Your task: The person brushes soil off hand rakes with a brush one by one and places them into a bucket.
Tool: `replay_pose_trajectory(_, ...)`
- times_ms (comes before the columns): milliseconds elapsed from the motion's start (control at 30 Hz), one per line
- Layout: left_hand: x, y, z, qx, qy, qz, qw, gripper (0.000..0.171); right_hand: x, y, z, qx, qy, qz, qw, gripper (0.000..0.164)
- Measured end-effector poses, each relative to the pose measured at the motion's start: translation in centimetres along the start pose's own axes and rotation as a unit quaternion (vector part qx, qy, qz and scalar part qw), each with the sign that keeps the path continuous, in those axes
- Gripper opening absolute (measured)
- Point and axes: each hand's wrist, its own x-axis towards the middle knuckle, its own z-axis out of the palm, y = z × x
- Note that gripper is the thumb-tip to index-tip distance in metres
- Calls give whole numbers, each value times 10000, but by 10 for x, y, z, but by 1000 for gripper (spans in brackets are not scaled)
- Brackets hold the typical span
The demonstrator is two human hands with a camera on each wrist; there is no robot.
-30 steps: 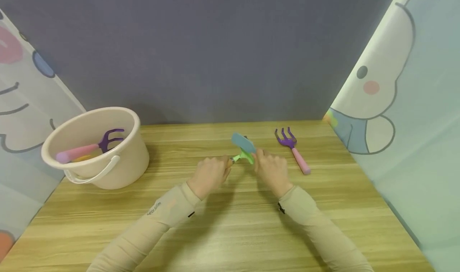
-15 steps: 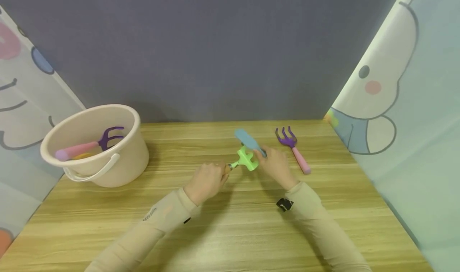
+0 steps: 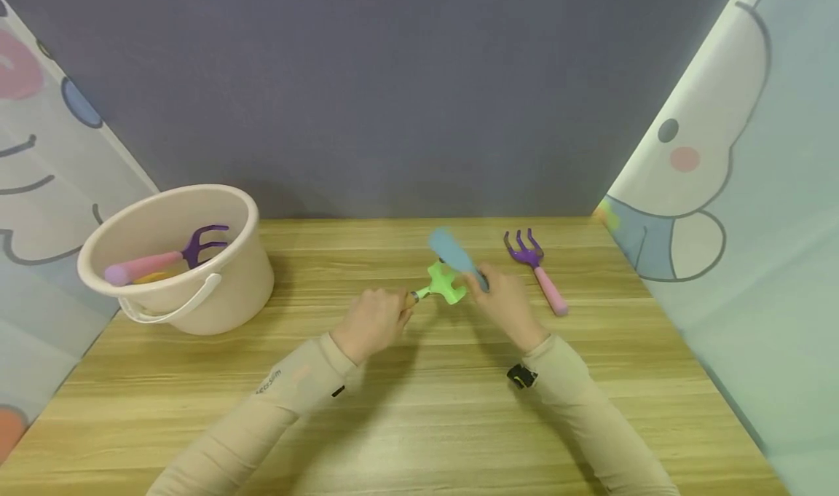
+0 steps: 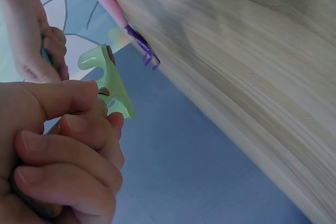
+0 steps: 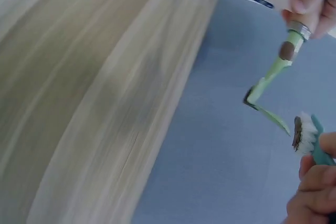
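Observation:
My left hand (image 3: 371,325) grips the wooden handle of a small green hand rake (image 3: 444,283), its head held above the table. In the left wrist view the fingers curl round that handle, and brown patches show on the rake head (image 4: 116,88). My right hand (image 3: 506,308) holds a blue brush (image 3: 451,251) by its handle, close to the rake. White bristles (image 5: 307,134) with brown-stained tips face the rake head in the right wrist view, with a small gap between them.
A purple hand fork (image 3: 548,290) with a pink handle lies on the wooden table (image 3: 419,423) to the right. At the left stands a cream bucket (image 3: 229,299) holding another purple-and-pink fork (image 3: 154,264) and something yellow. A dark panel (image 3: 419,95) rises behind.
The green rake has turned so that its head shows broad side up, then shifted slightly left. The brush has moved a little right with my right hand. Bucket and table fork stay put.

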Motion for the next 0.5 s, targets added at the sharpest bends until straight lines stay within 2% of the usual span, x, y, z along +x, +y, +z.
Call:
replay_pose_trajectory(67, 0, 0, -1, -34, -53, 9, 10000, 18, -3, 1, 2, -832, 433, -704, 9931, 27)
replay_pose_trajectory(133, 0, 1, -2, -21, -52, 44, 10000, 18, -5, 3, 6, -1555, 878, -1222, 9763, 29)
replay_pose_trajectory(200, 0, 2, -3, 37, 17, 109, 9999, 19, -6, 4, 8, -1998, 1164, -1473, 9617, 33)
replay_pose_trajectory(233, -1, 3, -2, 90, 88, 153, 9998, 19, -6, 4, 8, -2094, 1195, -1479, 9592, 34)
replay_pose_trajectory(300, -2, 3, 0, 215, 269, 279, 9990, 21, -6, 3, 8, -2079, 1042, -1297, 9639, 33)
replay_pose_trajectory(333, -2, 3, 2, 264, 373, 346, 9984, 21, -6, 2, 7, -1959, 874, -1126, 9702, 32)
replay_pose_trajectory(433, -5, 2, 6, 408, 550, 499, 9964, 21, -5, -2, 2, -1398, 339, -542, 9881, 28)
replay_pose_trajectory(500, -6, 1, 7, 440, 578, 553, 9958, 21, -4, -4, -1, -827, 41, -174, 9964, 28)
